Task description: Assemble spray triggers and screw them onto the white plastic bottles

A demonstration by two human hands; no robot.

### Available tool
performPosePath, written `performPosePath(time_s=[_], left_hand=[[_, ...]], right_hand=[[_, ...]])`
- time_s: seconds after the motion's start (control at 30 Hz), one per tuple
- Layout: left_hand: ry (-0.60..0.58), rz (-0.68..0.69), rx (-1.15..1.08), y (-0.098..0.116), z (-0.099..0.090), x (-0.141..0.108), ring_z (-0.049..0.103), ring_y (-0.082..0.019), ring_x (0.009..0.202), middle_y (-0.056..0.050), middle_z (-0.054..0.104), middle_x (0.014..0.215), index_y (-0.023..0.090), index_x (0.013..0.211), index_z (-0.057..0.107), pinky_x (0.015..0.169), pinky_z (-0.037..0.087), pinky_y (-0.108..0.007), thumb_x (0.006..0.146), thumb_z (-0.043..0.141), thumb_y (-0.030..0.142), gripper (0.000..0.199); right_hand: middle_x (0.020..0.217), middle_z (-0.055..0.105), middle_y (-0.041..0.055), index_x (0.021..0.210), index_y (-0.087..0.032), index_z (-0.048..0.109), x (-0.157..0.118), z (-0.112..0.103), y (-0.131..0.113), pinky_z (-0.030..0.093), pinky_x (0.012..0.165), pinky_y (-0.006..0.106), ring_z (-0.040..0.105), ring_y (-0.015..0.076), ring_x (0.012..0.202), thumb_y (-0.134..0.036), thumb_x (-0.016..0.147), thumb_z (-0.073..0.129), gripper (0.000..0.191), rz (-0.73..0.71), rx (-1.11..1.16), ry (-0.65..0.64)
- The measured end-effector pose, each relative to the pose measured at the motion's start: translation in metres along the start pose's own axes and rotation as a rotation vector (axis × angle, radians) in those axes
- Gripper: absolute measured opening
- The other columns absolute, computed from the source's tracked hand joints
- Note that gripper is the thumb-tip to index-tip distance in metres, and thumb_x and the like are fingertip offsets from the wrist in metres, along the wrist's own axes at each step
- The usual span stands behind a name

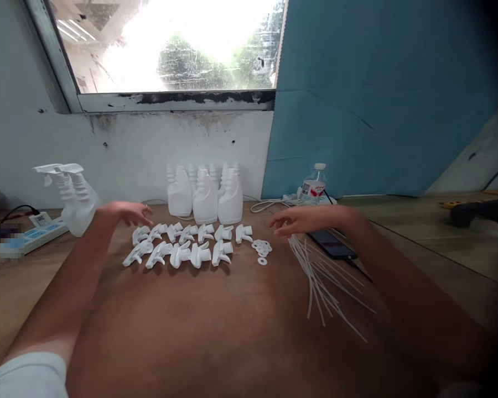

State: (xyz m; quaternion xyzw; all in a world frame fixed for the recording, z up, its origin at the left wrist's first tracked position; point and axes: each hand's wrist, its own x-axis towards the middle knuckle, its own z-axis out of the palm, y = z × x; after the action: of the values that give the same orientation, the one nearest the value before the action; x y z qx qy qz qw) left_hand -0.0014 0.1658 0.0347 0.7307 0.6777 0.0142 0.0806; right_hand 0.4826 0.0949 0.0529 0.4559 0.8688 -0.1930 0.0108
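Observation:
My left hand (pixel 126 212) is open over the left end of two rows of white spray trigger heads (pixel 180 254), with nothing visible in its fingers. On the other side, my right hand (pixel 292 220) hovers open and empty, its fingers pointing left. Just below and left of it lies a small pile of flat white washers (pixel 262 248). Thin white dip tubes (pixel 315 276) fan out on the table under my right wrist. Behind the trigger heads, several white bottles (pixel 205 199) without heads stand upright in a group.
At the left, white bottles with trigger heads (pixel 77 199) stand near a power strip (pixel 45 232). A phone (pixel 332 244) lies by my right forearm, partly covered. Behind it are a clear drink bottle (pixel 314 188) and a white cable (pixel 269 204). The wall and window border the table's back.

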Motion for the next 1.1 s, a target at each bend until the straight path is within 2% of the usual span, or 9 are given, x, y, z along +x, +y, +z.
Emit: performPosePath(time_s=[0.1,0.2,0.43,0.53,0.67,0.77,0.87,0.97,1.1], left_hand=[[-0.114,0.005,-0.021,-0.019,0.03,0.011,0.063,-0.031,0.104,-0.019,0.062,0.123,0.012,0.12,0.063,0.082,0.051,-0.031,0.054,0.071,0.061,0.083],[-0.128,0.047,-0.043,-0.034,0.047,0.007,0.06,-0.029,0.11,-0.013,0.062,0.125,0.014,0.119,0.063,0.087,0.047,-0.027,0.063,0.058,0.067,0.078],[0.059,0.002,-0.011,-0.045,0.038,-0.02,0.062,-0.027,0.095,-0.012,0.071,0.101,0.008,0.1,0.066,0.081,0.045,-0.027,0.076,0.05,0.054,0.054],[0.231,-0.036,0.006,-0.029,0.023,-0.038,0.059,-0.028,0.101,-0.011,0.068,0.106,0.01,0.111,0.058,0.084,0.043,-0.029,0.083,0.045,0.054,0.054],[0.444,0.105,-0.313,0.034,0.023,-0.077,0.063,-0.022,0.091,-0.005,0.064,0.11,0.02,0.111,0.052,0.08,0.046,-0.029,0.078,0.056,0.06,0.052],[0.245,0.308,-0.74,0.096,0.053,-0.109,0.063,-0.018,0.079,-0.003,0.063,0.097,0.021,0.104,0.047,0.068,0.049,-0.027,0.077,0.062,0.057,0.047],[-0.113,0.483,-1.05,0.145,0.096,-0.131,0.061,-0.015,0.082,-0.003,0.06,0.094,0.02,0.103,0.045,0.073,0.049,-0.027,0.083,0.061,0.046,0.036],[-0.32,0.619,-1.19,0.172,0.13,-0.139,0.057,-0.015,0.087,-0.005,0.057,0.1,0.018,0.099,0.047,0.076,0.048,-0.027,0.08,0.068,0.038,0.034],[-0.392,0.727,-1.201,0.183,0.148,-0.136,0.054,-0.015,0.092,-0.007,0.058,0.104,0.017,0.101,0.048,0.081,0.045,-0.028,0.081,0.069,0.033,0.033]], right_hand=[[0.094,0.07,0.0084,0.107,-0.02,0.069,0.007,0.021,0.012,0.046,0.064,0.027,0.065,0.0227,0.079,-0.046,0.079,0.056,0.041,0.008,-0.02,-0.103],[0.092,0.07,0.0075,0.099,-0.018,0.07,0.002,0.048,0.025,0.045,0.064,0.026,0.064,0.0213,0.078,-0.041,0.082,0.052,0.034,-0.022,-0.002,-0.1],[0.081,0.069,0.007,0.087,-0.016,0.068,-0.004,0.081,0.032,0.042,0.065,0.026,0.061,0.0178,0.071,-0.03,0.09,0.044,0.028,-0.063,-0.079,0.178],[0.093,0.068,0.0093,0.098,-0.016,0.067,0.002,0.087,0.028,0.044,0.074,0.029,0.062,0.0206,0.083,-0.026,0.091,0.044,0.026,-0.061,-0.094,0.268],[0.111,0.063,0.0116,0.115,-0.018,0.062,0.012,0.101,0.03,0.045,0.087,0.033,0.059,0.0228,0.101,-0.022,0.089,0.047,0.03,-0.144,-0.142,0.382],[0.112,0.062,0.0132,0.115,-0.016,0.063,0.017,0.109,0.035,0.045,0.091,0.037,0.058,0.024,0.103,-0.019,0.089,0.048,0.031,-0.185,-0.182,0.435],[0.105,0.064,0.0136,0.108,-0.015,0.067,0.02,0.113,0.037,0.047,0.089,0.038,0.06,0.0241,0.099,-0.017,0.089,0.048,0.027,-0.193,-0.187,0.452],[0.102,0.066,0.0132,0.102,-0.015,0.07,0.021,0.112,0.036,0.048,0.086,0.037,0.062,0.0238,0.096,-0.018,0.09,0.048,0.024,-0.205,-0.182,0.465],[0.1,0.068,0.0127,0.097,-0.015,0.071,0.019,0.11,0.034,0.049,0.085,0.035,0.064,0.0226,0.094,-0.018,0.091,0.048,0.025,-0.23,-0.165,0.501]])
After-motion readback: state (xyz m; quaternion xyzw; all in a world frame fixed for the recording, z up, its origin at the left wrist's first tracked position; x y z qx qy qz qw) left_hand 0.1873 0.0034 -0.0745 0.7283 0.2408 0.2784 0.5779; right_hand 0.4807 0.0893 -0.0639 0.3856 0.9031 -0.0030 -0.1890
